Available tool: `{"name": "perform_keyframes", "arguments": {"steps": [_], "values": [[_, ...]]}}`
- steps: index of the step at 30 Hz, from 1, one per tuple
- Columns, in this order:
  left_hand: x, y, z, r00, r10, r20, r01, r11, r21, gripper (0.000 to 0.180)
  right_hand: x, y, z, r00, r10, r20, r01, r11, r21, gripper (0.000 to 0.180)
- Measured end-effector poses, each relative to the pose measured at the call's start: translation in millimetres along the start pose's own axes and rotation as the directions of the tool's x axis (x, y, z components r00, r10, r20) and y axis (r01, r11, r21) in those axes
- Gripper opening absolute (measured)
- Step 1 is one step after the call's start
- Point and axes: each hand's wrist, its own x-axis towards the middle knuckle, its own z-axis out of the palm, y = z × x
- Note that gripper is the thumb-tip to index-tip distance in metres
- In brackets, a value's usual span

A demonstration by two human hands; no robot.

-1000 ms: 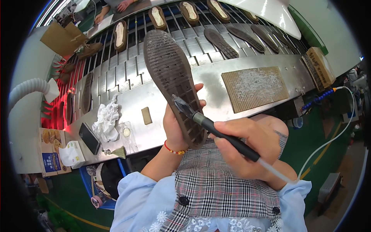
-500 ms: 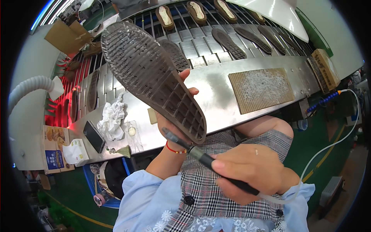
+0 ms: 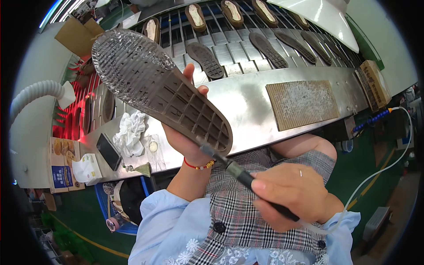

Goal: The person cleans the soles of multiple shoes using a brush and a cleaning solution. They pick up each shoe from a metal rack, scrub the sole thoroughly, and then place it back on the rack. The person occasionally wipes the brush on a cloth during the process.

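Observation:
My left hand (image 3: 180,142) is closed round a brown shoe sole (image 3: 187,106) from beneath, with fingertips showing past its right edge. The sole leans up and to the left, its gridded face toward me. Its broad far end looks glossy and wet, while the narrow near end is duller. In my right hand (image 3: 291,194) is a dark pen-like glue brush (image 3: 238,173), gripped like a pencil, a clear hose running from its rear. The brush tip lies at the sole's lower left edge; whether it touches, I cannot tell.
A conveyor with several soles (image 3: 268,51) and shoe uppers (image 3: 195,17) runs behind the metal table (image 3: 243,115). A stained cardboard sheet (image 3: 302,105) lies at right. Crumpled tissue (image 3: 130,132), a phone (image 3: 108,151) and a tissue pack (image 3: 87,170) sit at left, below a white duct (image 3: 37,95).
The sole has swung left and tilted further over in my left hand. The brush tip has shifted slightly up and right. Soles and uppers on the conveyor have moved right.

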Motion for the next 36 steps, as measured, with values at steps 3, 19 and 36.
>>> {"name": "perform_keyframes", "arguments": {"steps": [3, 19, 36], "values": [[3, 3, 1, 0.999, 0.027, -0.025, -0.026, 0.999, 0.032, 0.062, -2, -2, 5, 0.999, -0.03, 0.025, 0.031, 0.999, -0.029, 0.028], [12, 13, 17, 0.936, -0.268, -0.227, 0.218, 0.95, -0.225, 0.059, -1, -2, -13, 0.981, 0.067, 0.184, -0.09, 0.989, 0.12, 0.028], [6, 0, 38, 0.788, -0.498, -0.362, 0.354, 0.847, -0.396, 0.056, 20, 19, -55, 0.922, 0.139, 0.362, -0.181, 0.98, 0.087, 0.018]]}}
